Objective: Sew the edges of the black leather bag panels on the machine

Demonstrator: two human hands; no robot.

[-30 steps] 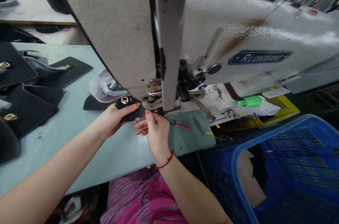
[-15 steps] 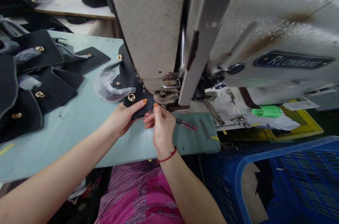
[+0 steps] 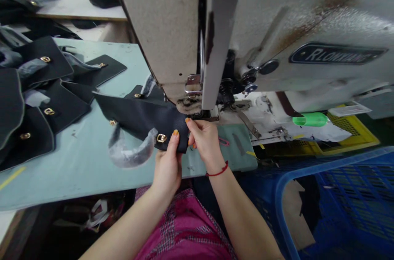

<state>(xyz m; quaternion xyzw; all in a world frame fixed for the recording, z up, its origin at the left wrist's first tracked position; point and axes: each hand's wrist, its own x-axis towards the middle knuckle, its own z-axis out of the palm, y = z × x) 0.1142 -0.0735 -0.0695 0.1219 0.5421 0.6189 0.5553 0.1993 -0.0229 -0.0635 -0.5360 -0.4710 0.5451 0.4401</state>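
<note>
One long black leathery panel (image 3: 143, 117) is clamped in my left hand (image 3: 168, 168); my right hand (image 3: 205, 140) touches its edge, grip unclear. Beyond them, a white metal sewing machine (image 3: 166, 26); stitching done or left, my feed doesn't show.

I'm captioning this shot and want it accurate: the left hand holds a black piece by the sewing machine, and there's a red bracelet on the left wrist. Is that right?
Not quite: the red bracelet is on the right wrist, as the head view shows. The left hand does hold a black piece by the sewing machine.
</note>
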